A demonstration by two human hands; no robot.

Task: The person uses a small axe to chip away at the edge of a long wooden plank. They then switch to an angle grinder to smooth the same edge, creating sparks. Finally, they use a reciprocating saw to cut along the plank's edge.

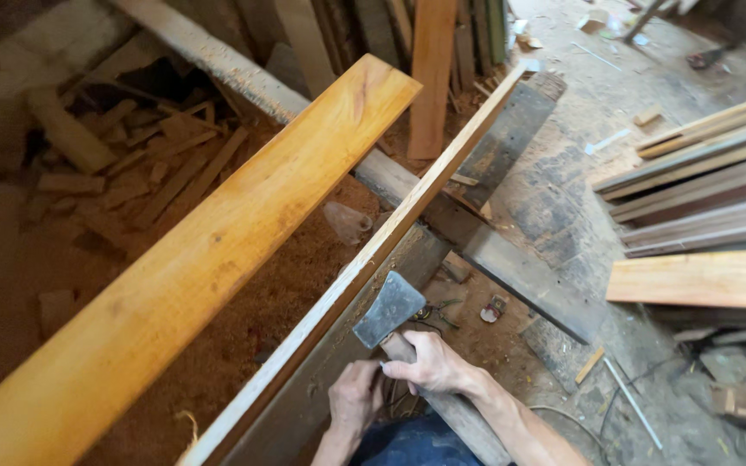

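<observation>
The widest thing before you is the orange plank [209, 250], lying at a slant from the lower left corner up towards the top middle, its broad face up; beneath and to its left spreads a bed of sawdust [243, 336] with a heap of wood offcuts [131, 164] at the upper left. Just to the right of the plank runs a thin pale board [390, 233], set on edge and following the same slant, resting against a dark grey beam [338, 362] below it; a second grey beam [528, 276] crosses under it towards the lower right. Off at the right edge sits a stack of planks [701, 181], well apart from your hands.

Your right hand [433, 362] is closed round the wooden handle of the hatchet [390, 311], gripping it high up, just under the head; the grey blade sits touching, or very nearly touching, the right side of the thin pale board. Your left hand [356, 397] is just beside the right, fingers curled in near the handle; whether it clasps the handle or only rests there, you cannot tell from here.
</observation>
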